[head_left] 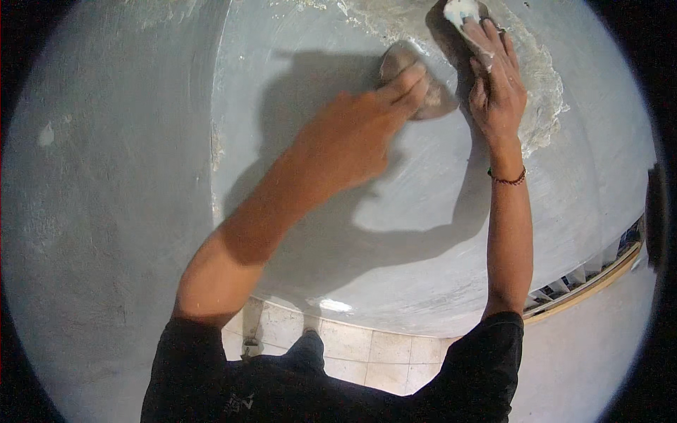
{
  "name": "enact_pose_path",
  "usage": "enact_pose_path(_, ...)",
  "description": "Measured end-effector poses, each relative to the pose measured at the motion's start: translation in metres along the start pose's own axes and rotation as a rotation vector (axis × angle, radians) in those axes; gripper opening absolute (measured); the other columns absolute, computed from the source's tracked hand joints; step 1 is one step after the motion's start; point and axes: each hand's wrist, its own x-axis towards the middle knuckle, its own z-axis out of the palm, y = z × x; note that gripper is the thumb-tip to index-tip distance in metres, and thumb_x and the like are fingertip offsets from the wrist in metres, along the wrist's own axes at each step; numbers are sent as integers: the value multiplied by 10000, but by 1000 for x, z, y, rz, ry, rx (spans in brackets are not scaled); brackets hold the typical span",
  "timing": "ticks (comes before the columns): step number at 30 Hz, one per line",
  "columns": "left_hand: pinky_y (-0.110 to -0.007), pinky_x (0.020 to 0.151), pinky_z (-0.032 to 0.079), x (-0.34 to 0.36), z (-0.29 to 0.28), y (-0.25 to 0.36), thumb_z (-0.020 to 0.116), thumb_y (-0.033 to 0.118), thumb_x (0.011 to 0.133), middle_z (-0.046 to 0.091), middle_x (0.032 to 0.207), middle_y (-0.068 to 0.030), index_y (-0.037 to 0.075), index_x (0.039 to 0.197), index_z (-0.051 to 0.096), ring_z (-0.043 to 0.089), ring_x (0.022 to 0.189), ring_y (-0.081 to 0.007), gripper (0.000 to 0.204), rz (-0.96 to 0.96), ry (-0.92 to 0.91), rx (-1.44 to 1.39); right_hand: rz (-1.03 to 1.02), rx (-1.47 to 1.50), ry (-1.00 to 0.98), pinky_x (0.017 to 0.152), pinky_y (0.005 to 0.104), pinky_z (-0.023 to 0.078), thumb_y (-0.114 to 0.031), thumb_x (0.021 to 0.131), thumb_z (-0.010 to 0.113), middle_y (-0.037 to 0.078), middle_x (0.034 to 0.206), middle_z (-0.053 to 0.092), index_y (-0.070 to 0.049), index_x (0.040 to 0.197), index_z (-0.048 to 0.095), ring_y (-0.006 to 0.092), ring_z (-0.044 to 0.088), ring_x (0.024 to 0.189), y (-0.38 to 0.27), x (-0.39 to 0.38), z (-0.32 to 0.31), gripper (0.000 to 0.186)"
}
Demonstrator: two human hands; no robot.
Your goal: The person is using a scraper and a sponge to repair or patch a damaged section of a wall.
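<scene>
A flat, grey-brown tool (438,101) is held by the left hand (363,134) at the upper middle of the frame, its fingers clamped on the upper part. At the upper right, a white-smeared piece (462,10) is touched by the right hand (501,95); its fingers are extended close together, but whether they are clamped cannot be told. Behind both, a rough patch (544,88) is seen on the grey wall (120,183). Floor tiles (349,342) are shown at the lower middle.
</scene>
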Motion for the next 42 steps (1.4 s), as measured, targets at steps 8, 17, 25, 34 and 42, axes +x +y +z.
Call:
enact_pose_path(8, -433, 880, 505, 5, -6, -1, 532, -92, 678, 273, 1475, -47, 86, 1379, 324, 558, 1059, -363, 753, -39, -87, -35, 5, -21, 77, 1023, 372, 401, -39, 874, 518, 34, 1200, 606, -80, 1173, 588, 250, 538, 1161, 4, -4, 0, 310)
enact_pose_path(17, -426, 887, 499, 1, 0, -2, 527, -92, 664, 269, 1479, -32, 96, 1391, 315, 539, 1092, -358, 780, -12, -50, -59, 26, -33, 107, 985, 351, 433, -26, 877, 517, 35, 1211, 599, -85, 1148, 592, 259, 526, 1176, 8, -5, 1, 287)
enact_pose_path(25, -441, 853, 505, 1, 0, 1, 537, -91, 667, 269, 1480, -36, 111, 1398, 305, 565, 1041, -370, 793, -9, -40, -76, 56, -46, 74, 972, 349, 441, -31, 866, 540, 39, 1212, 599, -90, 1134, 603, 277, 522, 1179, 8, -10, 0, 282)
enact_pose_path(34, -425, 900, 493, -1, 2, -2, 536, -88, 663, 269, 1481, -23, 113, 1385, 333, 550, 1072, -363, 776, -24, -53, -98, 104, -45, 80, 939, 349, 458, -24, 853, 554, 45, 1207, 602, -83, 1108, 609, 283, 532, 1167, 7, -14, 2, 268)
enact_pose_path(42, -437, 910, 482, 12, 2, -11, 520, -79, 658, 296, 1465, -69, 105, 1387, 325, 512, 1125, -367, 776, 44, 24, -114, 42, -47, 65, 936, 344, 457, -56, 861, 563, 51, 1198, 607, -75, 1090, 617, 277, 537, 1162, 9, -9, 1, 236)
